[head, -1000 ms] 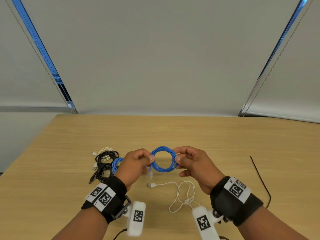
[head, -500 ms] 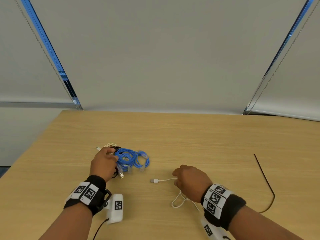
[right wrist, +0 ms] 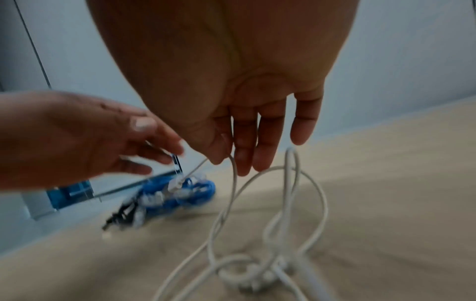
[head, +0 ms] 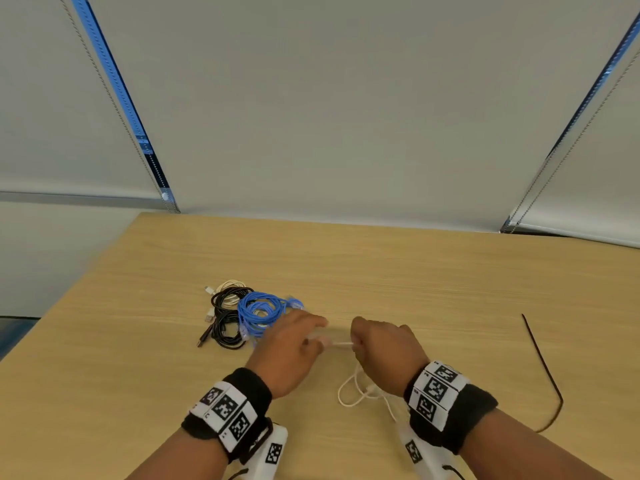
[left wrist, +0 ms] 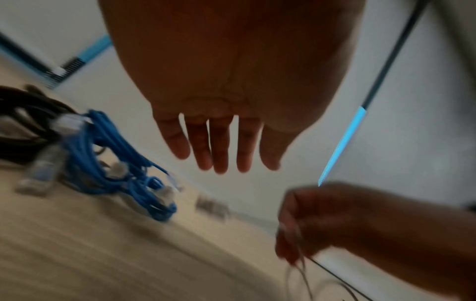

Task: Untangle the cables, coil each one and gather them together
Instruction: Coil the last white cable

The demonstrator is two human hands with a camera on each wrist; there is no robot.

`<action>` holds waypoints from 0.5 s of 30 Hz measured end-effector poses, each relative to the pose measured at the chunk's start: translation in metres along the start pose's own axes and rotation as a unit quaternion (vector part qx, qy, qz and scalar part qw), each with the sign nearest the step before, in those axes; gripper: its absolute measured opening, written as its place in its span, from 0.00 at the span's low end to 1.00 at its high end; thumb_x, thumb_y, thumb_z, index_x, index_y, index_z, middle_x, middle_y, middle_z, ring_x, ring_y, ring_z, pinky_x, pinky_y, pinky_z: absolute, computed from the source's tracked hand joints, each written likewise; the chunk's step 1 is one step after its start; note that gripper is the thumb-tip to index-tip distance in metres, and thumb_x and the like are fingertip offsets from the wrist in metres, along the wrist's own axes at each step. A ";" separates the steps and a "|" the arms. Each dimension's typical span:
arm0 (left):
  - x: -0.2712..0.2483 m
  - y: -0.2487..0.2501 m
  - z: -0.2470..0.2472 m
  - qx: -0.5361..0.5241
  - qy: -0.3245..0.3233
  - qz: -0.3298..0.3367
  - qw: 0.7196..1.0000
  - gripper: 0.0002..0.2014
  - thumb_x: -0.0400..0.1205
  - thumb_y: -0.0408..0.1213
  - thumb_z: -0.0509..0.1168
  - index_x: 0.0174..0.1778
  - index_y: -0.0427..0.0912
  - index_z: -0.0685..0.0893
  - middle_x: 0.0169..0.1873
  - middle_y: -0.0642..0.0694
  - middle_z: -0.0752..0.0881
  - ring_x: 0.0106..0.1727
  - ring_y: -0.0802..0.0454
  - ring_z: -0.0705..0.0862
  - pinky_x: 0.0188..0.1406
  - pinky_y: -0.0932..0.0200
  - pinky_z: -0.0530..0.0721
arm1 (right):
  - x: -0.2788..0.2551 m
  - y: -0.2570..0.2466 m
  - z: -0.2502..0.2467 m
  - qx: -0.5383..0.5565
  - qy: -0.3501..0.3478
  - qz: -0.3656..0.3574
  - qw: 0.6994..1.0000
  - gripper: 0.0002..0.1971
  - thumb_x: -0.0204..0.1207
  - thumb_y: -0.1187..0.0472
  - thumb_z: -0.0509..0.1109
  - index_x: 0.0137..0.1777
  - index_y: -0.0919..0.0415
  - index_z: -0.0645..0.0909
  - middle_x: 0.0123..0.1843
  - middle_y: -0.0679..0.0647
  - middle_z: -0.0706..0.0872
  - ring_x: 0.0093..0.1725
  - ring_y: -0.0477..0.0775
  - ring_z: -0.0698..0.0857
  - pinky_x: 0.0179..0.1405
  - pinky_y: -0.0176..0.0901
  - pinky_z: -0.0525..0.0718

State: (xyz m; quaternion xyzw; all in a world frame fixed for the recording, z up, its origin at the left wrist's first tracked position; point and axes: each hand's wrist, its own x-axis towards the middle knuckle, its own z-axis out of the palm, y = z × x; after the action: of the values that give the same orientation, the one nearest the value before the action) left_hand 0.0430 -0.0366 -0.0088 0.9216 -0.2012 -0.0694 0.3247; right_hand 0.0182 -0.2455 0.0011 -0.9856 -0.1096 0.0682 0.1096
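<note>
1. The wooden tabletop (head: pixel 415 271) holds a pile of coiled cables and one loose white cable (head: pixel 349 393).
2. The pile is the landmark. The blue cable (head: pixel 258 311) lies coiled on top of it. Black cables (head: pixel 227 332) lie coiled on the side of the blue one away from the hands. A second white coil (head: pixel 230 285) sits at the far edge of the pile, partly under a black loop.
3. The loose white cable lies apart from the pile, on the side where the hands are. Its loops rest on the tabletop, closer to the person than the pile is.
4. The right hand (head: pixel 384 351) pinches the white cable near one end, between thumb and first finger. In the right wrist view the other fingers (right wrist: pixel 304 126) hang down loosely, and the cable (right wrist: pixel 291 183) drops from the pinch into loops on the tabletop.
5. The short end of the white cable, with its plug, pokes out from the right hand toward the pile.
6. The left hand (head: pixel 294 344) is just next to the pile, between it and the right hand. Its fingers (left wrist: pixel 219 146) are straight and spread, and it holds nothing. The fingertips are close to the plug end, but I cannot tell if they touch it.
7. A thin black strip (head: pixel 540 368) lies far from the pile, past the right hand, near the edge of the tabletop.
</note>
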 end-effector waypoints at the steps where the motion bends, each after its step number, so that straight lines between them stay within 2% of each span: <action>1: 0.000 0.006 0.005 0.024 -0.030 0.014 0.999 0.17 0.89 0.50 0.60 0.73 0.56 0.80 0.66 0.55 0.81 0.67 0.55 0.78 0.70 0.49 0.76 | 0.000 -0.001 -0.008 0.012 0.021 -0.015 1.000 0.01 0.84 0.57 0.57 0.51 0.50 0.70 0.41 0.47 0.84 0.41 0.58 0.83 0.47 0.51 0.76; 2: 0.001 0.011 0.007 0.033 -0.042 0.021 0.998 0.17 0.89 0.51 0.59 0.73 0.56 0.80 0.64 0.55 0.83 0.66 0.54 0.80 0.68 0.47 0.78 | 0.001 -0.002 -0.015 0.024 0.042 -0.026 0.999 0.02 0.84 0.56 0.58 0.50 0.48 0.69 0.38 0.45 0.82 0.39 0.56 0.82 0.45 0.50 0.74; 4: 0.003 0.020 0.005 -0.002 -0.041 0.013 0.999 0.12 0.90 0.48 0.58 0.61 0.56 0.86 0.50 0.54 0.88 0.54 0.54 0.85 0.58 0.46 0.82 | 0.000 -0.001 -0.030 0.056 0.075 -0.035 0.995 0.04 0.85 0.55 0.60 0.49 0.45 0.68 0.36 0.42 0.80 0.37 0.51 0.79 0.43 0.48 0.72; 5: 0.004 0.022 0.002 -0.043 -0.041 0.003 0.998 0.11 0.90 0.47 0.59 0.54 0.55 0.87 0.42 0.54 0.89 0.47 0.55 0.86 0.53 0.49 0.84 | 0.000 0.000 -0.035 0.075 0.087 -0.036 0.993 0.03 0.84 0.56 0.61 0.50 0.45 0.70 0.37 0.42 0.81 0.38 0.50 0.79 0.44 0.48 0.74; 7: 0.008 0.027 -0.006 -0.148 -0.033 -0.020 0.988 0.12 0.90 0.43 0.60 0.45 0.54 0.88 0.33 0.52 0.88 0.37 0.59 0.85 0.43 0.61 0.83 | -0.001 0.004 -0.042 0.107 0.094 -0.033 0.989 0.04 0.83 0.57 0.63 0.54 0.47 0.73 0.41 0.42 0.84 0.40 0.49 0.82 0.48 0.48 0.78; 9: 0.011 0.032 -0.019 -0.292 -0.016 -0.040 0.955 0.15 0.90 0.38 0.59 0.41 0.50 0.89 0.31 0.49 0.88 0.35 0.57 0.85 0.43 0.67 0.84 | -0.005 0.010 -0.045 0.112 0.077 -0.017 0.991 0.06 0.81 0.58 0.63 0.55 0.48 0.73 0.42 0.44 0.85 0.42 0.51 0.83 0.50 0.50 0.80; 11: 0.015 0.036 -0.033 -0.420 0.012 -0.048 0.906 0.18 0.91 0.35 0.58 0.40 0.46 0.89 0.31 0.45 0.87 0.36 0.52 0.86 0.44 0.62 0.86 | -0.009 0.019 -0.044 0.099 0.047 0.004 0.994 0.05 0.80 0.59 0.61 0.53 0.48 0.75 0.43 0.45 0.86 0.44 0.54 0.83 0.52 0.51 0.81; 13: 0.020 0.040 -0.045 -0.491 0.041 -0.050 0.869 0.18 0.91 0.34 0.57 0.40 0.44 0.89 0.30 0.43 0.85 0.36 0.49 0.86 0.44 0.57 0.87 | -0.014 0.027 -0.042 0.084 0.012 0.020 0.996 0.06 0.81 0.58 0.60 0.51 0.48 0.78 0.45 0.44 0.86 0.47 0.53 0.83 0.55 0.50 0.81; 15: 0.022 0.043 -0.051 -0.528 0.062 -0.046 0.846 0.18 0.91 0.34 0.56 0.41 0.42 0.88 0.30 0.43 0.84 0.36 0.48 0.85 0.45 0.55 0.87 | -0.016 0.033 -0.038 0.094 -0.010 0.036 0.995 0.06 0.81 0.57 0.61 0.49 0.48 0.80 0.47 0.43 0.87 0.50 0.50 0.84 0.56 0.50 0.81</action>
State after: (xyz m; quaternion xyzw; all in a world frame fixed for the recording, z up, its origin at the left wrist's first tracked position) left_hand 0.0621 -0.0474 0.0582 0.6219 -0.0706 -0.1226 0.7702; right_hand 0.0152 -0.2885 0.0325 -0.9735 -0.0684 0.0919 0.1982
